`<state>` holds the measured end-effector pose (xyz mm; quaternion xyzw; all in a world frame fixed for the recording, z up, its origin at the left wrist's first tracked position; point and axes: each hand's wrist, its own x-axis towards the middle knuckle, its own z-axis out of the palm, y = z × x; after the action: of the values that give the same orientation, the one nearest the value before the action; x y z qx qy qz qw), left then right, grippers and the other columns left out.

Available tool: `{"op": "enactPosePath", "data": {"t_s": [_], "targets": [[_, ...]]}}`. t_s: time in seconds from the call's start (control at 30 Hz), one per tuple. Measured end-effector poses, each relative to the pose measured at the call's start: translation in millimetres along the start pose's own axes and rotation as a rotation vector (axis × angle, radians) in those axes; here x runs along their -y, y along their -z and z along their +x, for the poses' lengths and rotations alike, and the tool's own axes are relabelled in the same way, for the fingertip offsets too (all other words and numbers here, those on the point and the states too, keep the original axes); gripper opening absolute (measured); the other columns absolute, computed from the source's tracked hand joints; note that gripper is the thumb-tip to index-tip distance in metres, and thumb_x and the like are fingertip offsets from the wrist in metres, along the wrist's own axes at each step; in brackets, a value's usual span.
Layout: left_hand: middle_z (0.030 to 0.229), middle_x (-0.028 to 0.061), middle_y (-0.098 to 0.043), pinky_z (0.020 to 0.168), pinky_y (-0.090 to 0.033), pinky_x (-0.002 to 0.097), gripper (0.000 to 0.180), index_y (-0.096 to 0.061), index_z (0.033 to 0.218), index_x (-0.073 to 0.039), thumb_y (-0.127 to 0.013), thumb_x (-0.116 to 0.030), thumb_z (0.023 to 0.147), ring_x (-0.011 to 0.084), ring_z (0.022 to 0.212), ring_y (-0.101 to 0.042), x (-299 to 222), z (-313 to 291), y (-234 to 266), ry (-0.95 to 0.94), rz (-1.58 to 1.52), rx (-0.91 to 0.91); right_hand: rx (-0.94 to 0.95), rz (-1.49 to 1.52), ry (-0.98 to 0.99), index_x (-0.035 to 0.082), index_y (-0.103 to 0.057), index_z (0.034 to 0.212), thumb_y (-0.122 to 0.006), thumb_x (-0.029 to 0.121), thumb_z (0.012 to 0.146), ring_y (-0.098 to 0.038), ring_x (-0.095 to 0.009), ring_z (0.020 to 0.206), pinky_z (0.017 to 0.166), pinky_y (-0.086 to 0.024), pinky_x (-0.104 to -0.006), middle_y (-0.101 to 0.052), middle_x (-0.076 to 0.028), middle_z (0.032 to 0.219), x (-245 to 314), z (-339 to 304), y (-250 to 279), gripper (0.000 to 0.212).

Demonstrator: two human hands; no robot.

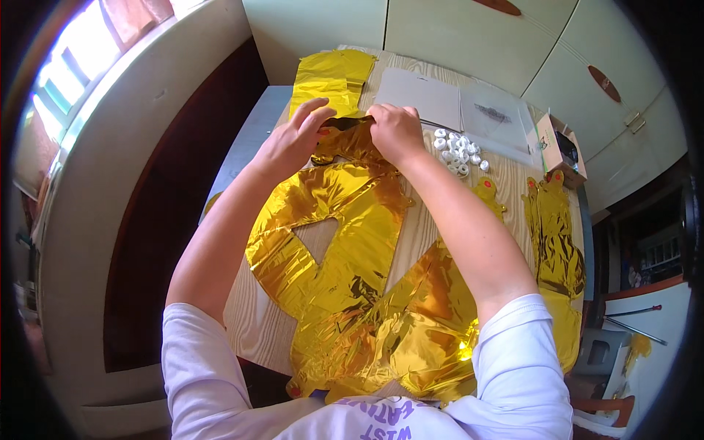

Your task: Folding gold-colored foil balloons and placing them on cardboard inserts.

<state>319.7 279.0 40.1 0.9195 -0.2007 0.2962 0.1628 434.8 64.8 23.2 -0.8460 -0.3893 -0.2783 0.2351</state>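
A flat, uninflated gold foil balloon lies over the middle of the table, with a triangular opening in its shape. My right hand is closed on the dark folded edge of the foil at its far end, lifting it a little. Just left of that edge, my left hand has its fingers stretched and apart, its thumb side close to the foil; whether it touches is hard to see. More creased gold foil spreads toward my body. Beyond my hands lies another flat yellow-gold foil piece.
Small white rolls are heaped right of my right hand. Behind them lie a grey sheet and a clear plastic bag. A cardboard box stands at the right edge, near more gold foil balloons. Pale cabinets border the far side.
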Motion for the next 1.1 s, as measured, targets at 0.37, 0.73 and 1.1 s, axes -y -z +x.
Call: {"op": "enactPosePath", "data": {"t_s": [0.37, 0.73, 1.1], "targets": [[0.13, 0.0131, -0.06, 0.098, -0.049, 0.0407, 0.019, -0.075, 0.105, -0.008, -0.074, -0.014, 0.087, 0.0322, 0.111, -0.063, -25, 0, -3, -0.033, 0.191, 0.059, 0.151, 0.049, 0.011, 0.008, -0.074, 0.087, -0.061, 0.008, 0.086, -0.071, -0.026, 0.084, 0.091, -0.046, -0.0454, -0.074, -0.009, 0.086, 6, 2, 28, 0.012], [0.122, 0.0136, -0.063, 0.087, -0.056, 0.0376, 0.059, -0.059, 0.136, -0.008, -0.081, -0.009, 0.08, 0.0287, 0.102, -0.067, -18, 15, 2, 0.381, 0.001, 0.0, 0.063, 0.234, -0.158, 0.009, -0.074, 0.098, -0.075, 0.016, 0.089, -0.073, -0.023, 0.087, 0.08, -0.055, -0.0369, -0.076, -0.007, 0.095, -14, -5, 62, 0.011], [0.135, 0.0142, -0.052, 0.087, -0.052, 0.035, 0.069, -0.033, 0.152, -0.009, -0.067, -0.034, 0.098, 0.0208, 0.108, -0.061, -156, -64, 35, 0.764, -1.064, -0.485, 0.025, 0.291, 0.438, 0.008, -0.071, 0.102, -0.071, 0.008, 0.086, -0.071, -0.029, 0.097, 0.084, -0.057, -0.041, -0.074, -0.009, 0.103, 34, -99, 309, 0.015]]}}
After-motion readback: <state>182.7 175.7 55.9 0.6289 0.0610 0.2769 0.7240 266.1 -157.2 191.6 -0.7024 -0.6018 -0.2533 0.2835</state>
